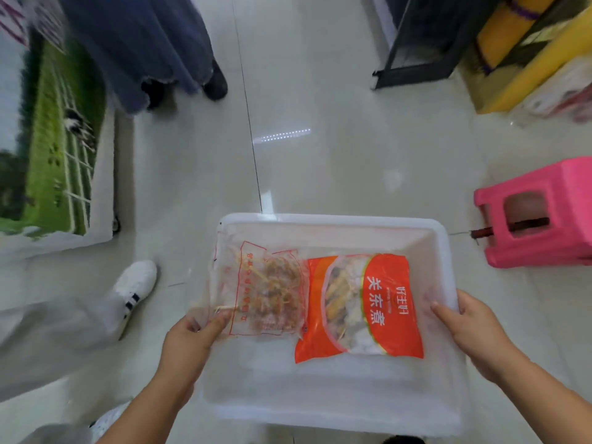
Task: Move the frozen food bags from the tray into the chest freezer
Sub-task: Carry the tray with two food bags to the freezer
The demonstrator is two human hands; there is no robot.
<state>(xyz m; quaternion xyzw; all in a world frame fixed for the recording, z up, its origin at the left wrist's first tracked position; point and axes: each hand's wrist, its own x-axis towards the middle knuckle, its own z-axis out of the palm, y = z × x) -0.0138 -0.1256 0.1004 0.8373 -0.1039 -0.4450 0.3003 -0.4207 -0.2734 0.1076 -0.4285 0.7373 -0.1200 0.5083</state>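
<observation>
A white plastic tray (336, 225) is held over the tiled floor. In it lie a clear bag of skewers with red print (262, 290) on the left and an orange frozen food bag (387, 306) on the right. My left hand (192, 334) grips the tray's left rim, its thumb pressing on the clear bag's corner. My right hand (471, 331) grips the right rim. The chest freezer (54, 149), with a green field picture on its side, stands at the far left.
A pink plastic stool (541, 213) stands on the floor to the right. Another person's legs in blue trousers (153, 49) are at the top left. Dark shelving (426, 36) and yellow boxes (528, 49) sit at the top right. My white shoe (134, 283) is at the left.
</observation>
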